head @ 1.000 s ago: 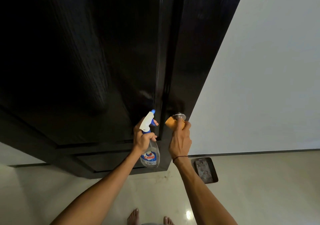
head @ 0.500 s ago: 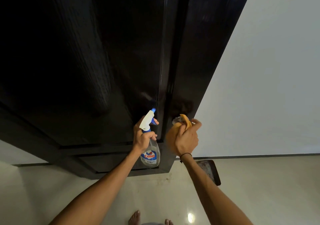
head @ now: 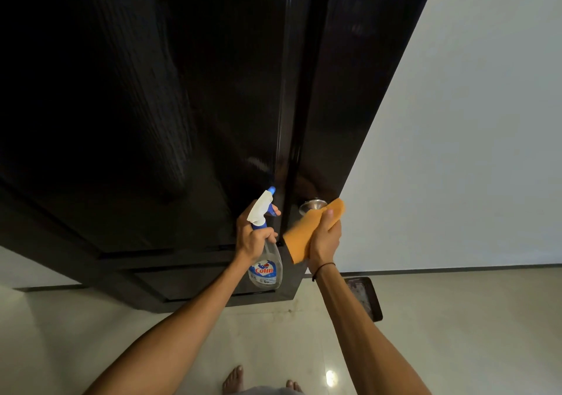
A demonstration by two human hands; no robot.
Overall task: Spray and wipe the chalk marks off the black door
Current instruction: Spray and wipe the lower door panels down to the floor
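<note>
You're in the wiping half of the job by the look of it. Your right hand (head: 324, 239) has its fingers curled tight round the orange cloth (head: 307, 230), and the cloth is up against the right edge of the black door (head: 213, 105), just beside the metal knob (head: 313, 205). I can't tell if it's actually pressing on the panel or just hovering there. Your left hand (head: 254, 238) is wrapped round the neck of the spray bottle (head: 264, 242), one finger out by the trigger, nozzle aimed up at the groove between the two panels.

Honestly I can't spot any chalk from here: the door's dark and glossy, just a faint pale smear above the nozzle that might be glare.

If marks are left, I'd say the next move needs a squirt at the spot, then flat, firm strokes with the cloth, working round the knob. Watch for drips onto the floor (head: 456, 333).
</note>
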